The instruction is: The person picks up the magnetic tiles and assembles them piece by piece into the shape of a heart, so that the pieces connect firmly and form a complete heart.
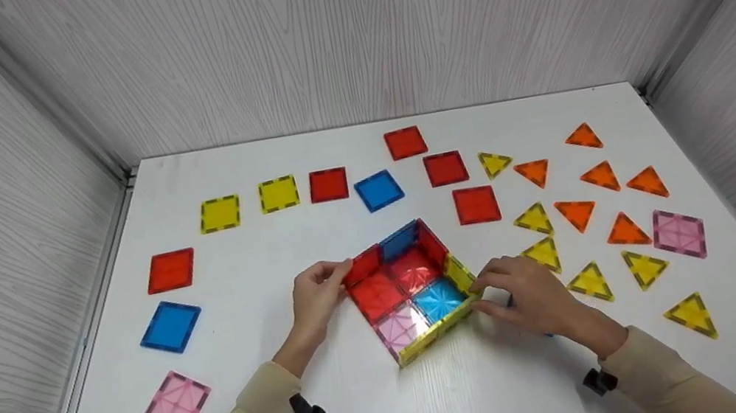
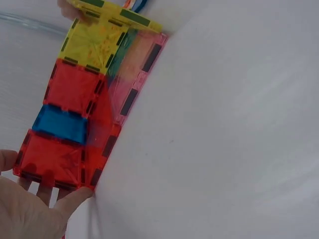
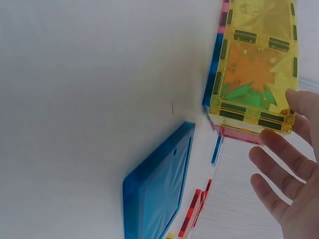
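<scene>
In the head view, a low box of see-through magnetic tiles stands mid-table. Its floor joins red, pink (image 1: 400,330) and blue (image 1: 438,301) squares; red, blue and yellow squares stand upright as walls. The lower-left side, along the red and pink floor, has no wall. My left hand (image 1: 317,293) holds the upright red tile (image 2: 52,157) at the box's left corner between thumb and fingers. At the near right corner my right hand (image 1: 530,291) pinches the end of an upright yellow tile (image 3: 249,74), its other fingers spread. A blue square (image 3: 162,184) lies partly hidden below that hand.
Loose squares, such as a yellow one (image 1: 220,214) and a pink one (image 1: 176,405), lie along the left and back. Several orange triangles (image 1: 576,214) and yellow triangles (image 1: 590,282) are scattered at right, beside another pink square (image 1: 678,234). Wood-grain panels (image 1: 340,39) surround the white table.
</scene>
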Tool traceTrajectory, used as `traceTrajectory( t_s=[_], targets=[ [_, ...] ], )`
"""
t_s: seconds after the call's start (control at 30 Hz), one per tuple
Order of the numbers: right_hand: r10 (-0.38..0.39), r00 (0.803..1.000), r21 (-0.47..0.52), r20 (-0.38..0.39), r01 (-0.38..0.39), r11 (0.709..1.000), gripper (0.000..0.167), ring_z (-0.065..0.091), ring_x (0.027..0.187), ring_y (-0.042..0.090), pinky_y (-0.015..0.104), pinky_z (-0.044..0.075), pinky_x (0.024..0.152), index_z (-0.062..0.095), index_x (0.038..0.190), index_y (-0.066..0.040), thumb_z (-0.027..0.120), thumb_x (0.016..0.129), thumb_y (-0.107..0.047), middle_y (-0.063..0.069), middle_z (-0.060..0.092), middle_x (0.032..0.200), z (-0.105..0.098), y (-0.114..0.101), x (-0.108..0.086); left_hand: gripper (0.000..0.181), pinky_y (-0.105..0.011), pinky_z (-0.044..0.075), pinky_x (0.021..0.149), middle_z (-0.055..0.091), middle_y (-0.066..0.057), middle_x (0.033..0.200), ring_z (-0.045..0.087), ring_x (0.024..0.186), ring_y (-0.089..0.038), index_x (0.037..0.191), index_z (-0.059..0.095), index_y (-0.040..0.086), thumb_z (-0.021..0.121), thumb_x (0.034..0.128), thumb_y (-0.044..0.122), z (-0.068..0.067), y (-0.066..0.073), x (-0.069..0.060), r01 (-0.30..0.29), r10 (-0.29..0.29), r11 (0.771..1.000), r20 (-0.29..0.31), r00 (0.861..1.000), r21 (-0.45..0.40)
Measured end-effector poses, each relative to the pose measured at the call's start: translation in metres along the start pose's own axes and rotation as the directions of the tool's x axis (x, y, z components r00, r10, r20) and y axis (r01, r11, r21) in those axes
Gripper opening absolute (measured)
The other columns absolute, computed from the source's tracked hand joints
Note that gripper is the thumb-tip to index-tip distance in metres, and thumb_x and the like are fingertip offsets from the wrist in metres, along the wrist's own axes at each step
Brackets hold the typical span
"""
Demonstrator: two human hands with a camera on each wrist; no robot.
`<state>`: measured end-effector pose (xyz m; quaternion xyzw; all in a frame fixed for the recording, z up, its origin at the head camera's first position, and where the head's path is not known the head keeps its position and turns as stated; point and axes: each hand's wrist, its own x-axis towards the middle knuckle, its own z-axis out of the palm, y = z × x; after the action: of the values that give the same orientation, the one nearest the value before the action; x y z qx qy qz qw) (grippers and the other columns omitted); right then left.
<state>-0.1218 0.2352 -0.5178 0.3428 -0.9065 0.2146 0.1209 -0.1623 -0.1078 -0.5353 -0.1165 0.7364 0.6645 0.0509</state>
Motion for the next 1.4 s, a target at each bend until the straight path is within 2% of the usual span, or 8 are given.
traceTrajectory(
  t_s=[0.23,0.53,0.77,0.93,1.1,1.2,1.3,1.4],
  targets=[
    [-0.092,0.993,-0.016,-0.069,0.091,0.996,0.021,0.065,0.082,0.013,0.028,0.058,0.071,0.078,0.095,-0.020,0.092,0.081,-0.027,-0.003,0.071,0.090,0.008,-0.009,-0.003,0.024,-0.034,0.064,0.092,0.068,-0.008,0.111,0.062,0.102,-0.022,0.108,0.077,0.009,0.071,0.1009,0.032,0.003,0.010,0.025,0.034,-0.037,0.998,0.069,0.997,0.047],
    [-0.119,0.986,0.028,-0.116,0.123,0.992,0.022,0.062,0.075,0.010,0.023,0.054,0.066,0.077,0.094,-0.017,0.093,0.080,-0.023,-0.004,0.069,0.084,0.021,-0.026,-0.001,0.029,-0.039,0.062,0.100,0.068,-0.010,0.115,0.061,0.111,-0.023,0.111,0.076,0.009,0.069,0.1019,0.036,0.007,0.017,0.048,-0.017,0.003,0.994,0.135,0.991,0.107],
    [-0.108,0.986,0.053,-0.130,0.115,0.992,0.029,0.063,0.081,0.011,0.024,0.056,0.069,0.078,0.102,-0.016,0.092,0.081,-0.030,-0.003,0.070,0.089,0.022,-0.025,0.000,0.032,-0.038,0.060,0.103,0.069,-0.009,0.124,0.063,0.116,-0.023,0.122,0.073,0.012,0.067,0.1030,0.038,0.003,0.016,0.049,-0.046,0.024,0.988,0.151,0.988,0.147],
    [-0.123,0.987,0.037,-0.099,0.127,0.991,0.052,0.067,0.108,0.017,0.033,0.063,0.085,0.075,0.123,-0.016,0.092,0.080,-0.040,0.005,0.071,0.118,0.016,-0.012,0.005,0.041,-0.040,0.057,0.109,0.069,-0.008,0.137,0.066,0.123,-0.025,0.135,0.067,0.010,0.066,0.1041,0.037,-0.014,0.012,0.035,-0.106,0.082,0.967,0.110,0.991,0.231],
    [-0.167,0.986,-0.032,-0.031,0.166,0.986,0.069,0.062,0.131,0.024,0.047,0.062,0.098,0.067,0.139,-0.019,0.086,0.082,-0.053,0.010,0.064,0.145,0.011,0.003,0.013,0.045,-0.047,0.053,0.114,0.067,-0.013,0.140,0.065,0.127,-0.031,0.137,0.064,0.006,0.070,0.1022,0.032,-0.044,0.008,0.010,-0.172,0.153,0.916,0.081,0.985,0.361],
    [-0.192,0.981,-0.058,0.004,0.191,0.980,0.073,0.061,0.136,0.026,0.050,0.061,0.100,0.067,0.139,-0.017,0.081,0.083,-0.061,0.010,0.062,0.150,0.010,0.009,0.015,0.047,-0.050,0.051,0.116,0.065,-0.014,0.143,0.062,0.131,-0.032,0.140,0.063,0.008,0.072,0.1011,0.033,-0.065,0.003,-0.008,-0.179,0.163,0.865,0.074,0.984,0.469],
    [-0.224,0.974,-0.076,0.021,0.225,0.971,0.075,0.060,0.137,0.028,0.050,0.061,0.100,0.068,0.139,-0.014,0.077,0.085,-0.065,0.011,0.062,0.151,0.010,0.013,0.015,0.051,-0.053,0.050,0.117,0.062,-0.013,0.146,0.058,0.136,-0.033,0.144,0.060,0.011,0.072,0.1007,0.036,-0.088,-0.003,-0.028,-0.161,0.142,0.812,0.077,0.987,0.562],
    [-0.232,0.973,-0.102,0.021,0.233,0.967,0.077,0.061,0.137,0.028,0.050,0.061,0.100,0.067,0.140,-0.014,0.076,0.085,-0.067,0.009,0.063,0.151,0.010,0.013,0.015,0.055,-0.057,0.049,0.116,0.058,-0.015,0.150,0.053,0.141,-0.036,0.147,0.058,0.013,0.071,0.1003,0.040,-0.115,-0.009,-0.047,-0.150,0.132,0.749,0.077,0.988,0.645]
  ],
)
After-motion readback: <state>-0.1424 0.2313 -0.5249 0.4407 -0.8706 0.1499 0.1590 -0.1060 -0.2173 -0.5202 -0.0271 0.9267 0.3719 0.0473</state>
